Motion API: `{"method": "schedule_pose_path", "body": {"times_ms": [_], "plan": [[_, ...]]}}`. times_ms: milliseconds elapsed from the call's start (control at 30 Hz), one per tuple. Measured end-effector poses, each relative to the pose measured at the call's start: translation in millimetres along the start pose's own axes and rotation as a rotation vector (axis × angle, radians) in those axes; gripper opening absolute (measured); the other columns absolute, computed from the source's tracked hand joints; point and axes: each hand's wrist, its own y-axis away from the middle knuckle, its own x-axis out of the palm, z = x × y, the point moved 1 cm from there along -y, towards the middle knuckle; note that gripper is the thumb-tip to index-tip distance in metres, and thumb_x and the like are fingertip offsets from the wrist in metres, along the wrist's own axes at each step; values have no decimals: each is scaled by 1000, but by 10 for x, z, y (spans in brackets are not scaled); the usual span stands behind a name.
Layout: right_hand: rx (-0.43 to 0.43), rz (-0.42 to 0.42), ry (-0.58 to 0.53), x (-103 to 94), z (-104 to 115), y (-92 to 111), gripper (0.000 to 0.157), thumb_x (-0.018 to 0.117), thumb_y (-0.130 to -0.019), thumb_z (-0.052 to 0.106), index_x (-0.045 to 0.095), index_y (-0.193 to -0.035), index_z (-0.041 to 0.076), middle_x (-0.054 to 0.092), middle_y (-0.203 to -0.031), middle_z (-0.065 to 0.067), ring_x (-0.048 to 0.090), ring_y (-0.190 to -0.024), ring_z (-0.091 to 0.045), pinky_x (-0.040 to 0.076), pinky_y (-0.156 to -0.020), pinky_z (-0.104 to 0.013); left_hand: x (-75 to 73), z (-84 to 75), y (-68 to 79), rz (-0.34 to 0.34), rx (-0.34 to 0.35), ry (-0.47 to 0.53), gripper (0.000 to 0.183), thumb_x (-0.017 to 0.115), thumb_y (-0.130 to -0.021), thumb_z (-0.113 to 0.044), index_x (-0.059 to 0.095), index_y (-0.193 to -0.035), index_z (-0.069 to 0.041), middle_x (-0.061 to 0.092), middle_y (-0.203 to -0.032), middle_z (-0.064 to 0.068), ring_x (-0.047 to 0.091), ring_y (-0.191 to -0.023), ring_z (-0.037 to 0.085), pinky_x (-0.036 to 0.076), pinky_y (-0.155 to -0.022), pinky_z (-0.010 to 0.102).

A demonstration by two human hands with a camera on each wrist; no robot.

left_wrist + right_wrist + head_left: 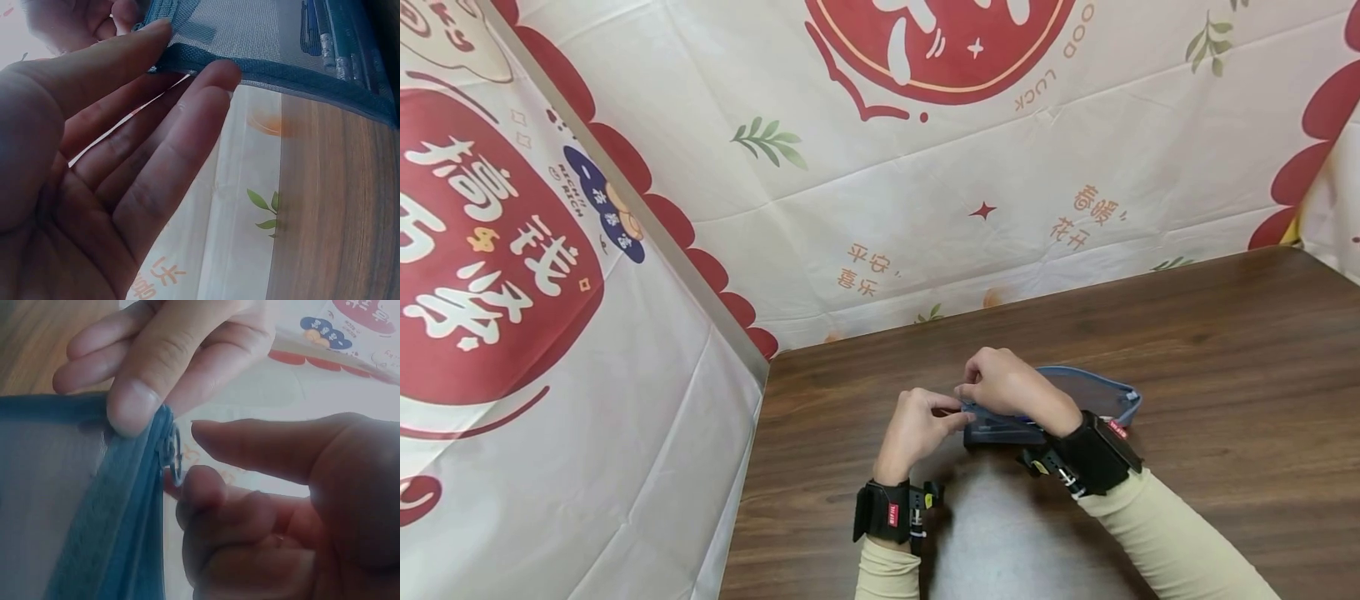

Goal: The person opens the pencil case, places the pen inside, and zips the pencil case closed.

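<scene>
A mesh pencil case (pixel 1086 385) with blue edging lies on the table under both hands. My left hand (pixel 917 427) pinches its corner, the thumb on top and fingers beneath in the left wrist view. At that corner, a zipper pull (pixel 175 456) with a metal ring hangs from the blue zipper (pixel 134 506). My right hand (pixel 1011 385) is beside the pull, its thumb and curled forefinger apart with a gap showing between them. Pens (pixel 340 53) are seen through the mesh. In the head view, the right hand hides part of the case.
The brown wooden table (pixel 1210 358) runs along a printed white cloth (pixel 917 200) at the back. Another printed cloth (pixel 647 433) hangs at the table's left edge. Wood surface extends right of the case.
</scene>
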Motion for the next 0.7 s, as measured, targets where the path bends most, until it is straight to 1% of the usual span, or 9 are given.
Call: {"method": "schedule_pose_path", "body": {"times_ms": [133,267,367,467,533,633,700], "plan": [[-21,-20,-14,22,12,2,15,63,-88,17,67,-77,9,58,-63,-2,43,-50,-13,35,-51,-28,4,4,-1,-16,18,3,11,73,-80,-23,78,-82,-14,74,-74,-1,63,-61,5,46,-51,13],[-27,-29,-25,24,19,24,15,61,-87,17,63,-74,9,55,-61,-2,43,-49,-13,35,-50,-28,5,9,-4,-20,25,-2,10,74,-80,-23,78,-81,-14,74,-73,-1,63,-61,6,46,-51,14],[-6,-24,-45,21,23,45,15,61,-86,17,61,-73,9,57,-61,-2,49,-45,-13,41,-47,-27,6,17,-3,-20,14,-3,10,74,-80,-22,78,-82,-13,74,-74,-1,62,-61,6,46,-51,14],[9,-11,-65,13,31,65,16,63,-86,17,59,-74,8,61,-63,-5,55,-43,-13,48,-45,-28,5,24,-4,-24,-1,-5,9,74,-80,-21,78,-82,-13,74,-74,-1,62,-62,6,46,-51,15],[13,-9,-73,5,35,76,16,64,-86,17,59,-74,8,63,-65,-7,58,-43,-14,51,-46,-29,4,27,-4,-23,-11,-3,10,73,-80,-21,78,-83,-13,75,-76,-1,63,-63,5,46,-52,15],[11,-16,-71,0,31,86,18,65,-86,18,59,-73,7,63,-65,-8,57,-43,-14,50,-46,-29,5,29,-4,-18,-14,-4,10,73,-80,-21,78,-85,-14,75,-77,-1,64,-64,6,47,-52,15],[13,-21,-67,4,25,89,19,65,-87,19,60,-73,7,61,-60,-7,55,-42,-14,48,-45,-28,7,30,0,-15,-13,0,11,73,-80,-21,78,-86,-13,75,-79,-1,64,-64,6,48,-52,15]]}}
